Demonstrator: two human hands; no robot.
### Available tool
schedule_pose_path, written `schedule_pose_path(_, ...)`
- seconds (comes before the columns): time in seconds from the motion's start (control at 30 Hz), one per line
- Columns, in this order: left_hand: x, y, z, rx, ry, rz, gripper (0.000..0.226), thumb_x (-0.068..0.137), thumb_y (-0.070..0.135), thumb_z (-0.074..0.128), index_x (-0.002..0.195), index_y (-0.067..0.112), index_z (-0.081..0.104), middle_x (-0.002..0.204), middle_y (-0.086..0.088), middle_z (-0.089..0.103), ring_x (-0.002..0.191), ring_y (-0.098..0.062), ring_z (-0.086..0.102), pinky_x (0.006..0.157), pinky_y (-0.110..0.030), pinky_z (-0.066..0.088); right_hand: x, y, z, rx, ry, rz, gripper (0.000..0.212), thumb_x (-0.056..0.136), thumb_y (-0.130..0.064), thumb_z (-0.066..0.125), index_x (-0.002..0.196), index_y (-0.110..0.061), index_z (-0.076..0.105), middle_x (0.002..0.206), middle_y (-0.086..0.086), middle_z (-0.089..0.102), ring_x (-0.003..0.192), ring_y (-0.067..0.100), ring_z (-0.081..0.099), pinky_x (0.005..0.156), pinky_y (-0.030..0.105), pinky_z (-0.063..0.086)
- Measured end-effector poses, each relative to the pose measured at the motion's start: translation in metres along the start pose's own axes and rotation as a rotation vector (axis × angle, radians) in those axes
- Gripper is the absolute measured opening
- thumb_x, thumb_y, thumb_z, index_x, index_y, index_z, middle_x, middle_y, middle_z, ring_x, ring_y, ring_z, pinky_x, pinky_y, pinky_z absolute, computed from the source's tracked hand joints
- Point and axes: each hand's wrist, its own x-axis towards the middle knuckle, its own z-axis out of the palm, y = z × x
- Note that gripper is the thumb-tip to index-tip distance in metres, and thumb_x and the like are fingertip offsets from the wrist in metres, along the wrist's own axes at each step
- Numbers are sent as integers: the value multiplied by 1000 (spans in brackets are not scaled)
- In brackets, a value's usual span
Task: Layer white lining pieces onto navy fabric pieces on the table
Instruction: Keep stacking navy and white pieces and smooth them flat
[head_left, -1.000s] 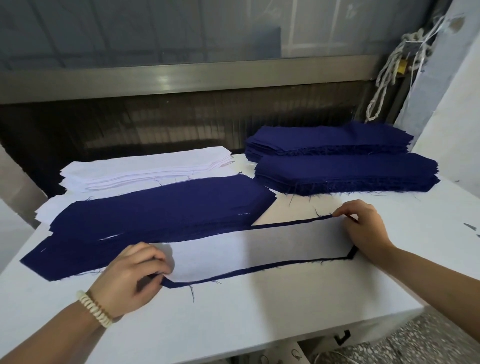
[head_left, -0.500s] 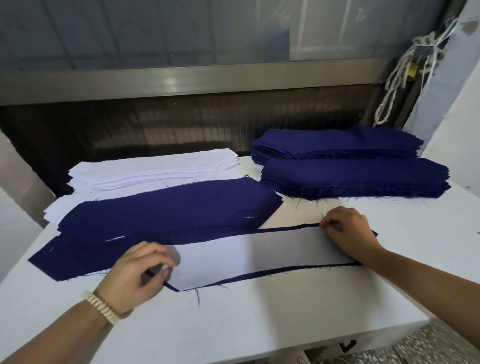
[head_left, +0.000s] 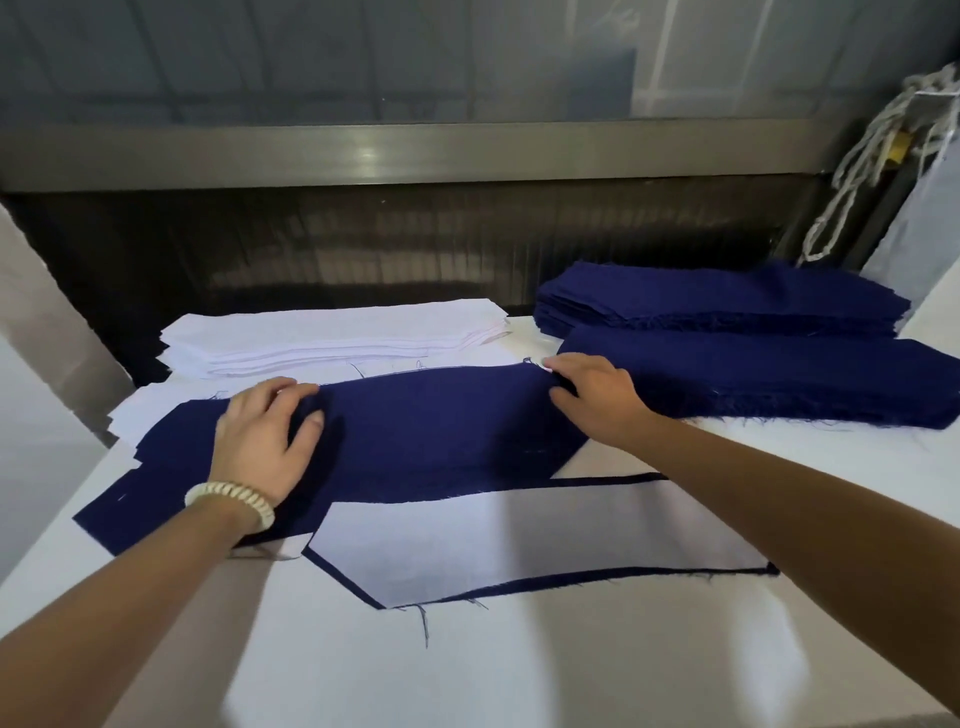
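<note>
Head view: left hand (head_left: 265, 441) is resting on the top navy piece (head_left: 436, 415) of a spread pile, fingers curling over its far edge, thumb pinching a fold against them. Right hand (head_left: 592, 395) is pinching that piece's right end between bent fingers and thumb. Nearer than both sets of fingers, a white lining piece (head_left: 519, 540) is lying flat on an underlying navy piece (head_left: 571, 577), only the border showing. White lining stack (head_left: 337, 332) is sitting beyond the left fingers; navy stacks (head_left: 753, 374) just right of the right fingers, all on the table (head_left: 467, 670)

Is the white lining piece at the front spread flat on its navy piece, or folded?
Spread flat: the white lining piece lies smooth, with the navy piece showing as a thin border around it.
</note>
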Motion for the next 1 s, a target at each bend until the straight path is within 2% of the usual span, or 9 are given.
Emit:
schedule_pose_path(0.13,26,-12,8,97,-2,-147,44,98,42,38,131,18,53,141,-12,43,130,-33,33,106,-48,23,22,-19,16,-87,-40,-59,47,98,-36,36,143,-26,33,135,-1,45,126,21,37,101,42,30)
schedule_pose_path(0.23,34,-23,14,248,-146,-265,56,94,57,22,142,31,35,154,-10,22,139,-28,19,110,-47,9,31,-29,29,-178,-101,-95,49,99,-43,27,146,-30,25,145,2,33,136,23,26,107,44,23)
schedule_pose_path(0.3,36,-30,18,309,-251,-317,59,91,63,15,142,36,30,155,-10,14,140,-29,16,111,-50,6,35,-36,36,-200,-142,-102,49,99,-47,21,147,-34,22,152,4,23,141,21,15,110,46,17)
schedule_pose_path(0.43,33,-35,25,369,-310,-325,60,88,66,12,136,35,30,147,-7,26,134,-29,22,108,-52,10,43,-50,42,-173,-213,-46,51,98,-51,17,147,-36,21,151,7,23,142,21,11,111,46,12)
schedule_pose_path(0.57,32,-36,26,414,-291,-303,64,88,67,10,140,32,27,150,-6,25,135,-28,23,107,-51,12,47,-60,44,-196,-221,-12,51,98,-49,16,146,-33,25,149,6,26,139,22,17,111,47,13)
schedule_pose_path(0.83,30,-33,29,337,-267,-310,66,91,63,12,141,23,29,155,0,18,138,-26,17,109,-50,10,42,-64,48,-335,-207,-30,55,98,-52,15,148,-28,16,159,-1,3,145,26,-1,112,51,2)
schedule_pose_path(1.0,29,-32,28,309,-245,-307,66,93,60,16,143,20,30,156,3,18,139,-25,16,109,-48,10,43,-64,49,-377,-156,-15,58,97,-56,19,149,-30,14,158,1,-12,144,28,-12,112,54,2)
